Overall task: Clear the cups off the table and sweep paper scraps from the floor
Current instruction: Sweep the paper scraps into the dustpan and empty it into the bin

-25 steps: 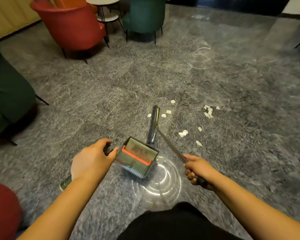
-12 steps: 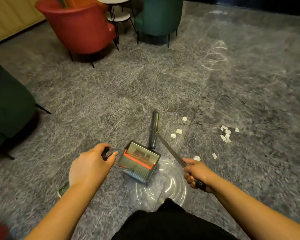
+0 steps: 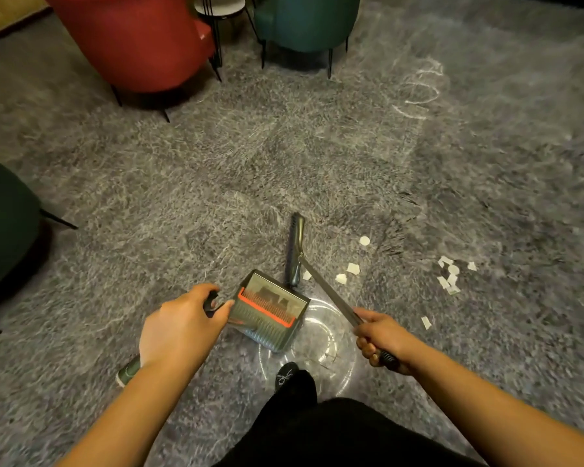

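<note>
Your left hand [image 3: 182,326] is curled around the handle of the dustpan [image 3: 269,311], a little below the middle of the frame. Your right hand [image 3: 381,340] is wrapped tight around the dark grip of the broom [image 3: 321,284], whose thin metal stick runs up and to the left. The broom head [image 3: 294,252] stands edge-on just above the dustpan. The paper scraps [image 3: 449,276] lie on the gray floor [image 3: 284,156] to the right of the middle. A few small bits sit close to the broom head, a bigger bunch lies farther right, and one lone scrap [image 3: 425,322] sits lower down near your right wrist. You look ready to start sweeping, so here is how to do it well, I think. Put the dustpan mouth flat on the floor and point it toward the scraps. Reach the broom out past the far bunch and pull it back with short, soft strokes. Paper is light, so a fast swing could blow it away. Get the lone scrap too. Keep your shoe [image 3: 286,377] out of the way. The red chair [image 3: 132,38] and the green chair [image 3: 304,21] at the top of the frame are well apart from the scraps. No cups show here, so I cannot tell if that part is done.
</note>
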{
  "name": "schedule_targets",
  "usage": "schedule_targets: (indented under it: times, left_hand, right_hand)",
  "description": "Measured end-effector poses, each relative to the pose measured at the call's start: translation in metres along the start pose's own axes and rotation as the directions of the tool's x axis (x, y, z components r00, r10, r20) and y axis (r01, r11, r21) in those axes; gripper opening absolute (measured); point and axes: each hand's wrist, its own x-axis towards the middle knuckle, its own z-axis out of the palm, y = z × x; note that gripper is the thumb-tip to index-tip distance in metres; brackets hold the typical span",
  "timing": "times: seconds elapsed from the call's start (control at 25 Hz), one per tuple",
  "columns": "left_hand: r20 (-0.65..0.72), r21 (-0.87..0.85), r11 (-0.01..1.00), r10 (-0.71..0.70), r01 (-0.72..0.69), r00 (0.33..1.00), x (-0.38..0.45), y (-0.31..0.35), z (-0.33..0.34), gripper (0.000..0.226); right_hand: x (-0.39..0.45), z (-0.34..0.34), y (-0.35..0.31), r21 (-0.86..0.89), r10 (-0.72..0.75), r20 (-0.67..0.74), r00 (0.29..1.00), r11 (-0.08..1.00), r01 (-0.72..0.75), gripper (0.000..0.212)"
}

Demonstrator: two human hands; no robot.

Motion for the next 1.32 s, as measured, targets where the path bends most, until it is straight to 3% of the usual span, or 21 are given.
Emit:
schedule_targets:
  times: [0.4,0.68,1.0,1.32]
  left_hand:
    - [0.076,0.021,1.0,0.021,-0.022,0.997,0.069,0.008,0.01,0.042]
    - [0.096,0.055,0.998,0.014,-0.02,0.995,0.074,0.055,0.035,0.036]
    - [0.188,-0.02,0.999,0.039,-0.036,0.981,0.088,0.134,0.059,0.041]
    - [0.264,-0.064,0.976,0.218,-0.208,0.94,0.09,0.222,0.09,0.04]
  right_hand:
    - [0.108,-0.001,-0.047,0.095,0.099,-0.051,0.994,0.991,-0.094,0.054]
    - [0.173,-0.038,-0.054,0.204,0.217,0.017,0.976,0.955,-0.216,0.033]
    - [0.162,-0.118,-0.04,0.213,0.266,-0.023,0.964,0.943,-0.255,0.034]
    - [0.102,-0.219,-0.002,0.342,0.291,-0.115,0.95,0.909,-0.238,0.048]
